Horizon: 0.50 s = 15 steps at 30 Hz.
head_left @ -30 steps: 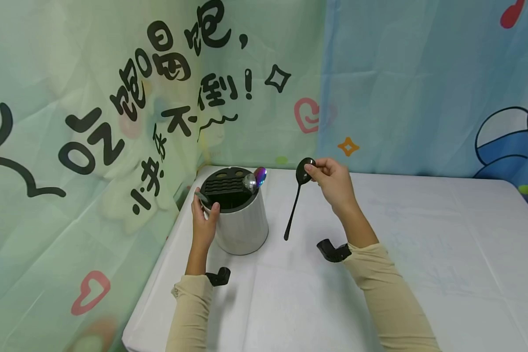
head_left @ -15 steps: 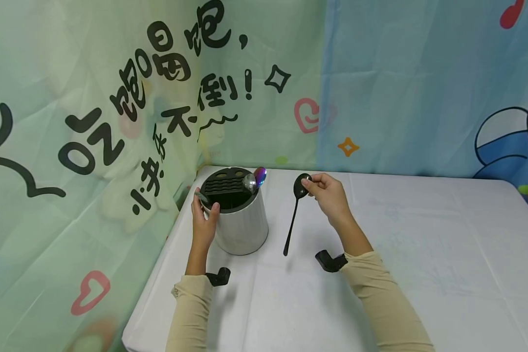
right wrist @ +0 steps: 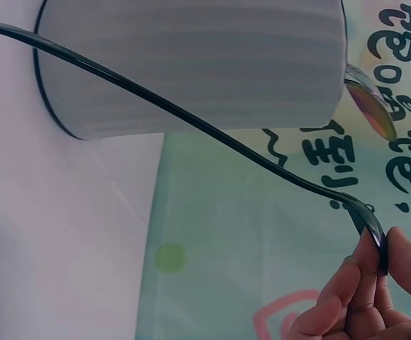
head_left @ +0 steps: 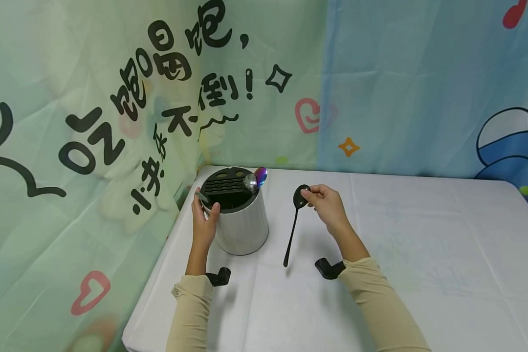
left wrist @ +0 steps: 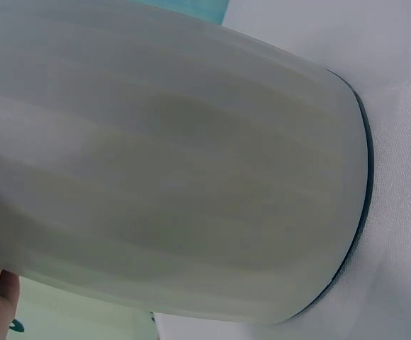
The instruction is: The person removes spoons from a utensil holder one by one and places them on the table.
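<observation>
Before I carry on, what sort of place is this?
Probably a staged recording spot made to suggest a dining or kitchen table: printed hangings form the backdrop, a white cloth covers the table, and a cutlery holder stands near a hand-held black spoon.

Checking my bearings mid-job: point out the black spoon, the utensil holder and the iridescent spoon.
Black spoon (head_left: pixel 298 199), head view, on its bowl.
Utensil holder (head_left: pixel 243 232), head view, on its pale outer wall.
Iridescent spoon (head_left: pixel 261 176), head view, on its bowl.
</observation>
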### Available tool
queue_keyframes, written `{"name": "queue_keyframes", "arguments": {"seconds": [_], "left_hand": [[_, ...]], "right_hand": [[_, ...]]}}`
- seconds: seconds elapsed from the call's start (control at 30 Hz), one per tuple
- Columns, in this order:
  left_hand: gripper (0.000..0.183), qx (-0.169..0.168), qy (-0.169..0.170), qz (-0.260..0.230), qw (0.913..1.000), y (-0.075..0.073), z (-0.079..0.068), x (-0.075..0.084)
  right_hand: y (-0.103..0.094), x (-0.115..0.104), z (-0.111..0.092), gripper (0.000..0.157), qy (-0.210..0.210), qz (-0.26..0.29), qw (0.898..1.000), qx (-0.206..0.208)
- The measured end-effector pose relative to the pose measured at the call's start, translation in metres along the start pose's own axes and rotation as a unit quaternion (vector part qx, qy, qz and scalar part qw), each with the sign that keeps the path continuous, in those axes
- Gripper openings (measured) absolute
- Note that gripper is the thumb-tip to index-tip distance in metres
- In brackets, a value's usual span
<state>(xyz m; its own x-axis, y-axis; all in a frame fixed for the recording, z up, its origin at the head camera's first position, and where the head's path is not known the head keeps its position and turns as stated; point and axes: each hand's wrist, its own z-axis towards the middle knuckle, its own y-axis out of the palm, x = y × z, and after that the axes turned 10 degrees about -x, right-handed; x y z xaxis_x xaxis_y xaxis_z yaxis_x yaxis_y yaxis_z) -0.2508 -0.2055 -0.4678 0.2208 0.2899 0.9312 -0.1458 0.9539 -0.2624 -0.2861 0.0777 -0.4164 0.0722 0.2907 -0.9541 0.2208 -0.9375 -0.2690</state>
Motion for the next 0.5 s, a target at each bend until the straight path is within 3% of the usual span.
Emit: {"name": "queue_keyframes", "arguments": {"seconds": [0.23,0.5], "left_hand": [[0.096,0.003,0.003,0.004,1.0000,0.000,0.001,-0.002],[0.089,0.002,0.001,0.002,1.0000,-0.001,0.001,-0.002]], "right_hand": [[0.002,0.007,0.000,0.033,0.004,0.000,1.000,-0.003],[0.004,0.014,0.000,0.032,0.021,0.005,1.000,-0.007]]}}
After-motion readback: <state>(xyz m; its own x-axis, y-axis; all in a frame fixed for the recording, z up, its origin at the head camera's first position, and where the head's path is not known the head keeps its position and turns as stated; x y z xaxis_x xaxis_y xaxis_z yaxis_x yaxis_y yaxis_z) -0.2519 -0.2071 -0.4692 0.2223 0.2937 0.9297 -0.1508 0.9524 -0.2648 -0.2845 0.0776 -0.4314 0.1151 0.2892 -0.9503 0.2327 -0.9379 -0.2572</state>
